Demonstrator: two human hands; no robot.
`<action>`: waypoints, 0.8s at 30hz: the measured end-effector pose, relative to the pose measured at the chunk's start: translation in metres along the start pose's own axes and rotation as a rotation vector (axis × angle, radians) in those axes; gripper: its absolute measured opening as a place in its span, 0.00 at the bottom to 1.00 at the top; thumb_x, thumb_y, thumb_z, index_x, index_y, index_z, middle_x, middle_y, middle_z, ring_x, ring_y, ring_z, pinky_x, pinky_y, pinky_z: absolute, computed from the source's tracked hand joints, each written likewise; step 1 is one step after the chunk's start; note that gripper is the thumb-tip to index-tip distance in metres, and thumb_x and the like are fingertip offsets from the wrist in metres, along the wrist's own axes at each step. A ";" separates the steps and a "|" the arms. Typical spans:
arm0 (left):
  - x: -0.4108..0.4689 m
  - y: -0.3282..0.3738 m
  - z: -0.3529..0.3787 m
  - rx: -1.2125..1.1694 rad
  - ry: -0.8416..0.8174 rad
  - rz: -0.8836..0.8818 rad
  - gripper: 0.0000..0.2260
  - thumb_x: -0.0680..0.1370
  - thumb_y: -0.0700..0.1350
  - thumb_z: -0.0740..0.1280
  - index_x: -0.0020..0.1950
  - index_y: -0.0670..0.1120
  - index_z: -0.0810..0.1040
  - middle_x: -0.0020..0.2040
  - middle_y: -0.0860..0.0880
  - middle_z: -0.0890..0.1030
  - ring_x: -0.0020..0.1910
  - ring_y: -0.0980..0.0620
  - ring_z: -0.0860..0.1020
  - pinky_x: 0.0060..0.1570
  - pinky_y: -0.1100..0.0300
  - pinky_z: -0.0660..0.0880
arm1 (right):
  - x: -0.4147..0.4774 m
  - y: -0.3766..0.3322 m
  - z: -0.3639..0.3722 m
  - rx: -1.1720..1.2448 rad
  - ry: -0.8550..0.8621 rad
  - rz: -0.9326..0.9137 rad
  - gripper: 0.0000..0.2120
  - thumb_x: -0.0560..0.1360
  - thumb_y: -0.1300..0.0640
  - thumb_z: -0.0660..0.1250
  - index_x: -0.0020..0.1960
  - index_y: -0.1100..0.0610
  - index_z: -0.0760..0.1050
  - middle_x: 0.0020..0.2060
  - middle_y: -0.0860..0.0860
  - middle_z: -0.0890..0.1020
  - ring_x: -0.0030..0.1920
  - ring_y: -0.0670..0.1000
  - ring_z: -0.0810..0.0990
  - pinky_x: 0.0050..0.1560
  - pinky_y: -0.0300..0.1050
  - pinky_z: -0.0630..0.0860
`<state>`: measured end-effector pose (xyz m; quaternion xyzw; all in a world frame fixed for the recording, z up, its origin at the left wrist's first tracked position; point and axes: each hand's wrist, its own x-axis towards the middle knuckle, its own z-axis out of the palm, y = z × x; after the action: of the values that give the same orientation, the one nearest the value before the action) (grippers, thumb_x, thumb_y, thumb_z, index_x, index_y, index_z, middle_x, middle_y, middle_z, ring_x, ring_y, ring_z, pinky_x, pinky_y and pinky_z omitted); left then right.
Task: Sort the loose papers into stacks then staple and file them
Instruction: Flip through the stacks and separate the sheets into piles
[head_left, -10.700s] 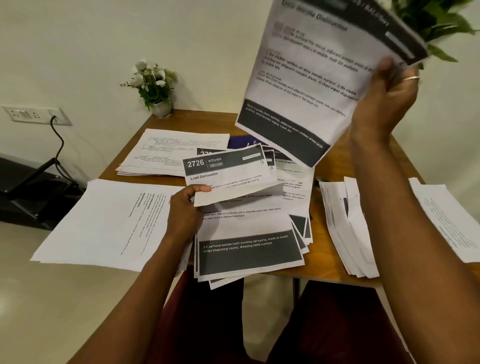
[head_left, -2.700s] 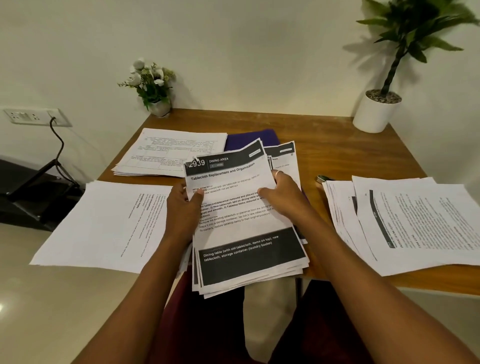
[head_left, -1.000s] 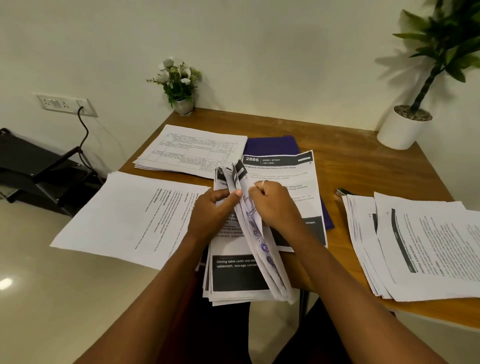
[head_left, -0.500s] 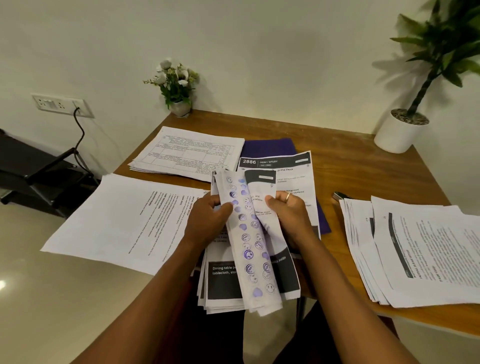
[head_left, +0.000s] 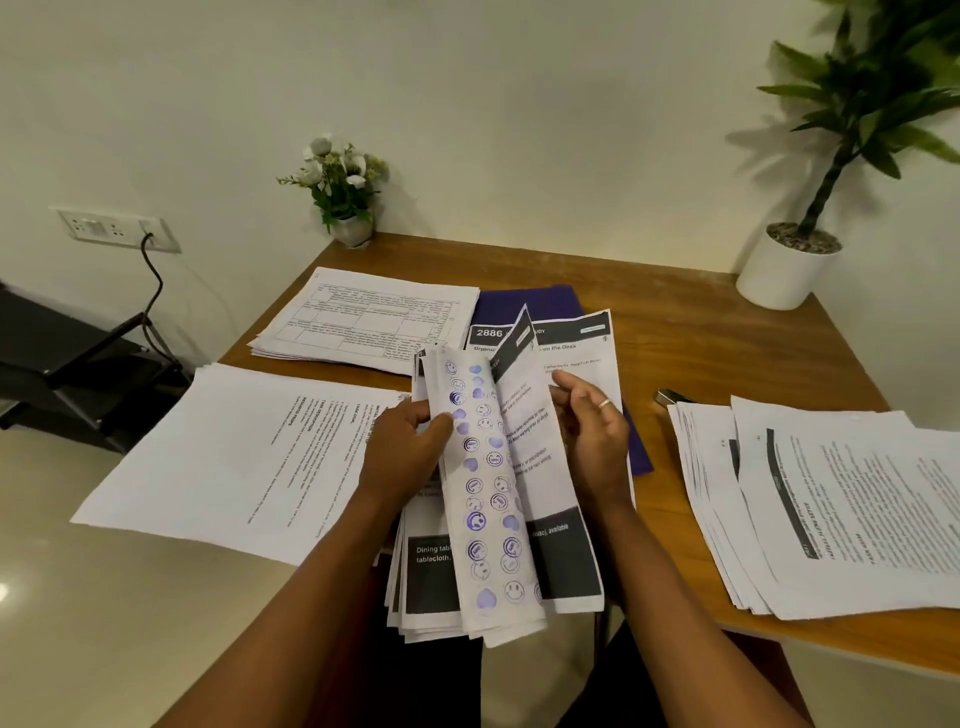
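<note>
Gripping the unsorted bundle with the left hand, thumb laid across a stamped sheet of purple smileys and hearts, fingers curled behind. Meeting the raised black-banded sheet with the right hand, fingers loosely bent at its right edge; cannot tell whether pinching or merely propping.

Could well lose the stamped sheet over the near edge of the table: bowed, overhanging, held only toward its far end. Might also lift two pages as one, given such close fanning, and so land a page in the wrong stack.

Thin, limp and curling throughout; mostly white with black header and footer bands; ragged at the near end.

Further out, flat on a purple folder just right of the hands, a sheet headed 2886. To the left, a text stack; far left, a tabled stack; well to the right, a fanned stack, with a small metal object, possibly the stapler, touching its far corner.
</note>
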<state>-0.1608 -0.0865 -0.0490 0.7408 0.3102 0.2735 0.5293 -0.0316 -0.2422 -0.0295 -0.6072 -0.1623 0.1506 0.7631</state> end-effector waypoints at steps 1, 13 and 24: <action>-0.001 0.001 0.000 0.001 0.005 0.009 0.06 0.81 0.42 0.68 0.51 0.50 0.85 0.46 0.59 0.85 0.45 0.60 0.84 0.36 0.71 0.76 | -0.001 0.001 -0.002 -0.095 0.101 -0.143 0.09 0.84 0.60 0.62 0.57 0.52 0.80 0.48 0.45 0.87 0.51 0.47 0.85 0.47 0.43 0.83; -0.001 0.003 0.000 0.000 -0.006 -0.014 0.06 0.82 0.44 0.68 0.52 0.47 0.85 0.45 0.53 0.87 0.44 0.52 0.86 0.35 0.64 0.79 | 0.049 -0.026 -0.040 -0.551 0.123 0.063 0.25 0.76 0.59 0.74 0.71 0.52 0.72 0.60 0.49 0.84 0.54 0.48 0.84 0.37 0.38 0.79; -0.002 0.005 -0.003 0.114 -0.015 0.035 0.15 0.83 0.49 0.67 0.70 0.55 0.78 0.68 0.53 0.79 0.64 0.52 0.79 0.61 0.49 0.80 | 0.016 -0.046 -0.027 -0.423 -0.262 0.397 0.19 0.75 0.39 0.69 0.61 0.48 0.75 0.52 0.44 0.85 0.42 0.43 0.84 0.33 0.37 0.77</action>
<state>-0.1637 -0.0870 -0.0435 0.7772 0.3083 0.2591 0.4834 -0.0042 -0.2693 0.0104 -0.7476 -0.1655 0.3364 0.5482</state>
